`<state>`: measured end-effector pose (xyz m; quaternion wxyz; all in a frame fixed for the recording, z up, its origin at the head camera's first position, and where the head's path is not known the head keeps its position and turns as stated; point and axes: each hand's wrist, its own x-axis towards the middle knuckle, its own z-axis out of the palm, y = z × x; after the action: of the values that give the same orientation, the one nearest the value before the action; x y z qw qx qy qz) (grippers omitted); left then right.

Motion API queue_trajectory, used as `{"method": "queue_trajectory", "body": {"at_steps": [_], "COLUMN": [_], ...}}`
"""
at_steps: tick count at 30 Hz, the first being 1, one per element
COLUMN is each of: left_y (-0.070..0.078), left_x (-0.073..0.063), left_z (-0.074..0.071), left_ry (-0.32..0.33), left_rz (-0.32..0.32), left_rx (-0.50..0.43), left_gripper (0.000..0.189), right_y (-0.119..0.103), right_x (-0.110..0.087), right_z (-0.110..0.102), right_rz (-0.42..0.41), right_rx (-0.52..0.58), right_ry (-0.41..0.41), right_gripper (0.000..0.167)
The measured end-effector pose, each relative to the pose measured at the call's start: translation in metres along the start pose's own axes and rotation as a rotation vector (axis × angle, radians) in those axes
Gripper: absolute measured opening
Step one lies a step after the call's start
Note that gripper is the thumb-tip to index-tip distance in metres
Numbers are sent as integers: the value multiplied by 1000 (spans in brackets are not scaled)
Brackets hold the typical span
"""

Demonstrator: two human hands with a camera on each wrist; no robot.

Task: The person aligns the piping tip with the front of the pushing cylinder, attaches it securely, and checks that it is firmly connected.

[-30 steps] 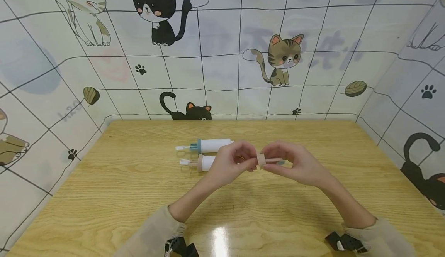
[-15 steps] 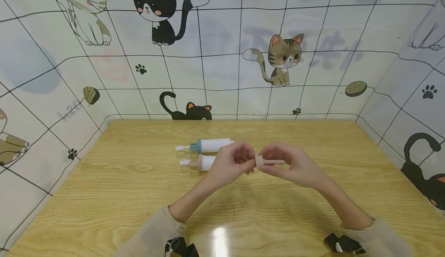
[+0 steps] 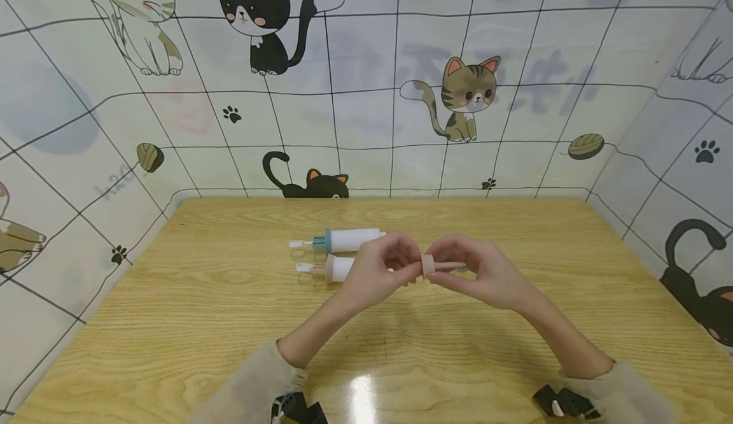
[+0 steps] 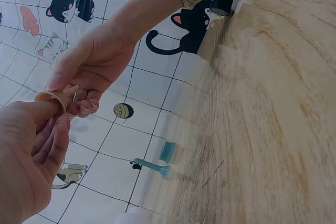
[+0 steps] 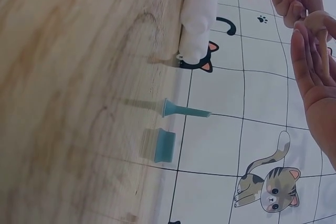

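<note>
Near the table's middle, my left hand (image 3: 380, 271) and right hand (image 3: 489, 274) meet at a small beige funnel-like part (image 3: 427, 266) with a wide round rim and thin stem. The stem points right, under my right fingers. In the left wrist view, the part's hollow rim (image 4: 46, 96) faces my left hand (image 4: 26, 156), and a left finger reaches into the opening. My right hand (image 4: 97, 56) pinches it from the other side. In the right wrist view, the stem (image 5: 324, 59) lies along my right palm. Both hands hold the part above the wooden table (image 3: 366, 341).
Behind the hands lie a white tube with a teal collar (image 3: 328, 240) and another with a beige collar (image 3: 329, 269), partly hidden by my left hand. A teal funnel-like piece (image 5: 184, 111) and teal cap (image 5: 166, 145) stand on the table. Cat-print cloth (image 3: 366, 112) walls it in.
The beige part has shifted very slightly left and turned a little between my fingers. My right hand has moved slightly left and lower; my left hand stays almost still.
</note>
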<state>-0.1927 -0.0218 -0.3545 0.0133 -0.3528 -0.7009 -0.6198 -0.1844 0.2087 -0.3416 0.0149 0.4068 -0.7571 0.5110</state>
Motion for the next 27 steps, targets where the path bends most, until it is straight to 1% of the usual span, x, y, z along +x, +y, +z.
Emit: {"method": "queue_trajectory", "body": {"at_steps": [10, 18, 27], "left_y": [2, 6, 7], "left_x": [0, 0, 0], "left_z": [-1, -2, -4], "left_ry": [6, -1, -8], "left_rz": [5, 0, 21], "left_rx": [1, -25, -32], "left_gripper": [7, 6, 6], "right_y": [2, 3, 4], "right_x": [-1, -1, -1], "right_z": [-1, -2, -4], "right_rz": [-9, -10, -19], "right_rx": [19, 25, 12], "right_ry": [7, 8, 20], "right_gripper": [36, 37, 37]}}
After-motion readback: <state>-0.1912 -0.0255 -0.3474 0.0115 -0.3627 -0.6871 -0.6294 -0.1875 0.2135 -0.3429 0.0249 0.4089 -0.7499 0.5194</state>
